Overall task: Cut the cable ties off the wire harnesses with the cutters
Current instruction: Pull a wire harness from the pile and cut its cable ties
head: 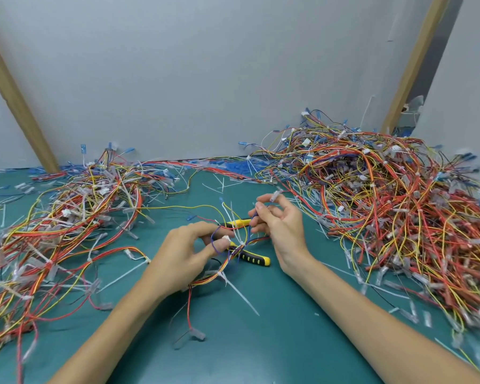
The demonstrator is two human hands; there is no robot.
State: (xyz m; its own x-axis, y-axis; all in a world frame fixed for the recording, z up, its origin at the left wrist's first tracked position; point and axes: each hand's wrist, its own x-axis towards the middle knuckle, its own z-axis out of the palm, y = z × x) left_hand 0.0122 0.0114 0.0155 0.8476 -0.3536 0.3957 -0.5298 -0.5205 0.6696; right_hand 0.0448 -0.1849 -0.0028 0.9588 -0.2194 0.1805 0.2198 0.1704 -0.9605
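- clearly, the step was sorting one harness [234, 252] to find a tie; no cutting yet.
- the left hand [186, 245] had curled fingers that pinched its wires. the right hand [279, 225] pinched thin blue wires higher up, its other fingers loose.
- the cutters [251, 258] lay on the mat [261, 350] under the harness, in no hand.
- next, one hand likely had to let go, grab the cutters and snip the tie [239, 292], not the wires.
- a left pile [67, 223] and a right pile [385, 212] crowded both sides. bare mat lay close to the person.
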